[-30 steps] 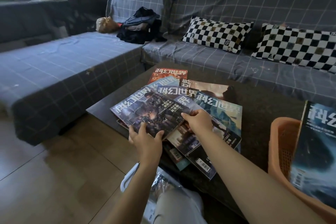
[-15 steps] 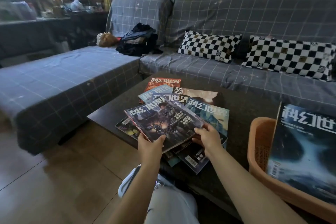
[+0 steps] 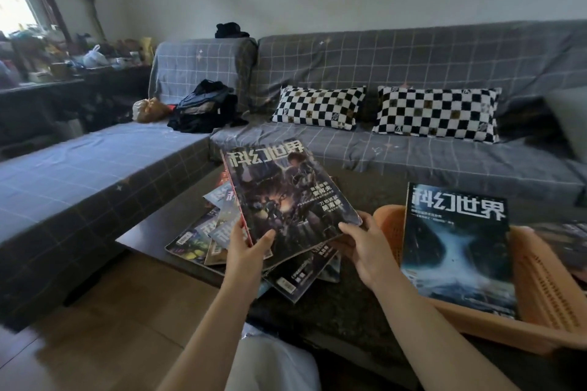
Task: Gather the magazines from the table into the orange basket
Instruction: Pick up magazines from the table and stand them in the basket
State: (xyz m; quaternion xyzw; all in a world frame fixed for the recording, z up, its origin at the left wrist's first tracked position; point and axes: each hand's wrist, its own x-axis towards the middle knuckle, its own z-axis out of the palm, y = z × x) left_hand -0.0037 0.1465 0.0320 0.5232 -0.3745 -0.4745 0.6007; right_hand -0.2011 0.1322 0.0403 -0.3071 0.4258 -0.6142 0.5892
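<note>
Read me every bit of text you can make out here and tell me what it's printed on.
"科幻世界", large white title, mirrored in the picture: on the dark magazine held up by the left hand and right hand.
"科幻世界", mirrored likewise: on the blue magazine standing in the orange basket.
Smaller cover lines on both: too blurred to read.
Titles and barcodes on the magazine pile on the table: partly covered, unreadable.

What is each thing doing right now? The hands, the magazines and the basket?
Left hand: grips the lifted magazine's near edge.
Right hand: holds its near right corner.
Dark-covered glossy magazine: lifted, tilted above the pile.
Fanned pile of magazines: lying on the table.
Orange plastic basket: holds a blue-covered magazine, standing.
</note>
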